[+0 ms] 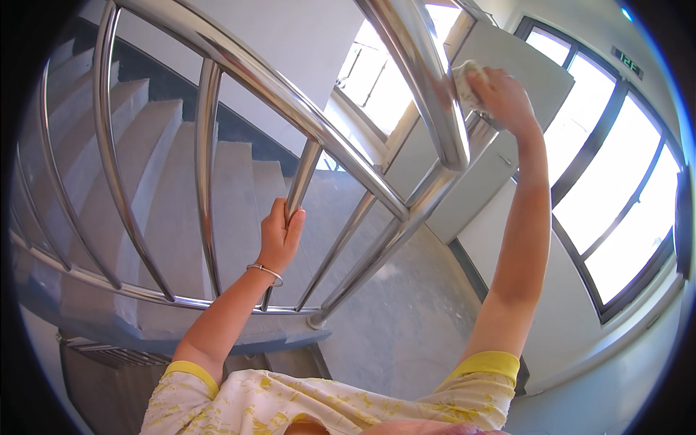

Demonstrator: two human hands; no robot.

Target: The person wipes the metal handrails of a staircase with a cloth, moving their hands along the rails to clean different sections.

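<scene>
My left hand (283, 234) is closed around a slim upright baluster (305, 173) of a polished metal stair railing, with a bangle on the wrist. Higher up at the right, my right hand (503, 98) holds a pale, crumpled cloth (468, 87) against the railing's thick tube, close to the corner post. The main handrail (250, 65) slopes from the upper left down to the post (399, 223). Another thick handrail section (421, 76) comes in from the top and bends near the cloth.
Concrete stairs (157, 147) lie behind the balusters at the left. Below is a grey landing floor (402, 310). At the right are a grey cabinet-like panel (511, 70), dark-framed windows (598, 163) and a lit floor sign (627, 62). A lower flight shows at bottom left.
</scene>
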